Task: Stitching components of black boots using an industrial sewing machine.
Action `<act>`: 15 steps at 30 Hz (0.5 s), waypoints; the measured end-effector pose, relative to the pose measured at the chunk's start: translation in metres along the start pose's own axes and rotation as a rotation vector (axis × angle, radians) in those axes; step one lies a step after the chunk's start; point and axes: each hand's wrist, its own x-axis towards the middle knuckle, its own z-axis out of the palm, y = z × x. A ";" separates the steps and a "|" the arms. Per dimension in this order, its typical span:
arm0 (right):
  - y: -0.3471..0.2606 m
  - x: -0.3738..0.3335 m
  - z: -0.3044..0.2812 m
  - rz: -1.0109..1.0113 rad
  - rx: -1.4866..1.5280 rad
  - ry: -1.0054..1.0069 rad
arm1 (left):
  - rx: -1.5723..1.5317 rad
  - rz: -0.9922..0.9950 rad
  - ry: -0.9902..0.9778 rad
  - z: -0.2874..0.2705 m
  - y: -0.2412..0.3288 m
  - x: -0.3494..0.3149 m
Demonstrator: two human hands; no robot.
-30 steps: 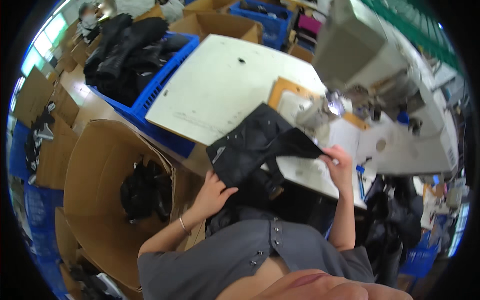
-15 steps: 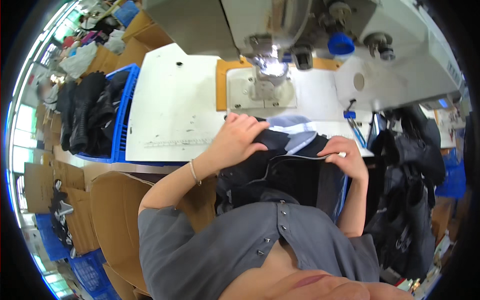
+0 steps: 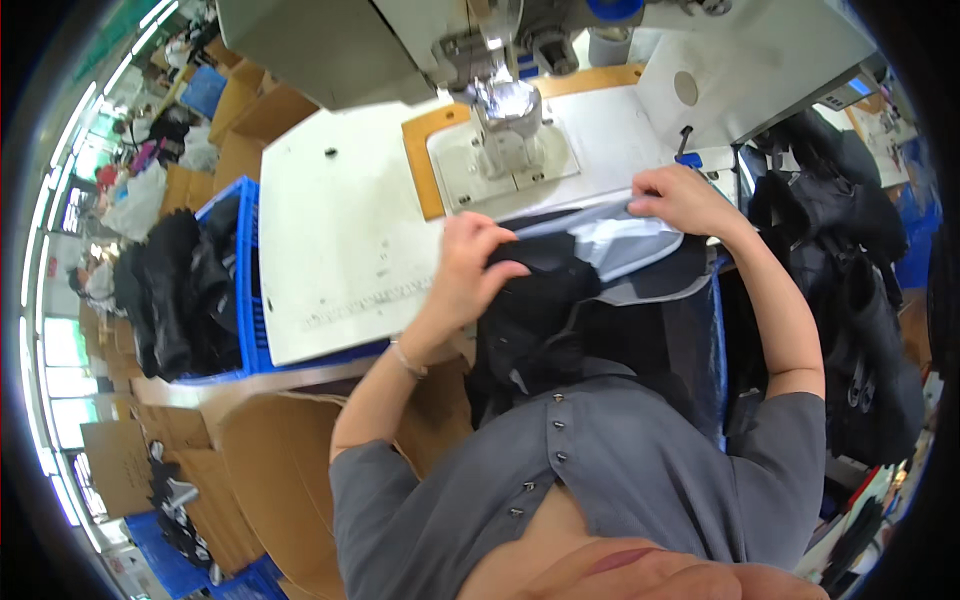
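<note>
In front of me a black fabric piece with a pale grey lining lies across the near edge of the white table and down over my lap. My left hand is closed on its left side, thumb and fingers gripping the black cloth. At the far right of the piece, my right hand pinches the rim of the grey lining between thumb and fingers. The lining faces up between the two hands. Just beyond them stands the post of a sewing machine, its needle area lit. What hangs below the edge is partly hidden.
A blue crate of black boot-like pieces stands left of the white tabletop. More black pieces are heaped at my right. An open cardboard box sits beside me at the lower left.
My right hand has moved up and away, drawing the grey lining's rim outward, so more lining shows. My left hand keeps its grip. The whole view has shifted slightly.
</note>
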 end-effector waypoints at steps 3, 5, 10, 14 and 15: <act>0.030 0.007 0.020 0.186 -0.131 -0.098 | -0.110 0.093 -0.039 0.011 0.003 0.030; 0.032 0.006 0.026 -0.053 -0.359 0.138 | -0.044 0.152 -0.123 0.006 0.000 0.046; -0.054 -0.005 0.001 -0.190 -0.146 0.206 | -0.141 -0.139 -0.358 -0.018 0.009 0.059; -0.071 -0.001 0.023 -0.031 -0.137 -0.009 | -0.096 -0.291 -0.601 -0.021 0.016 0.065; -0.073 0.001 0.026 -0.006 -0.138 -0.020 | -0.110 -0.271 -0.605 -0.018 0.012 0.066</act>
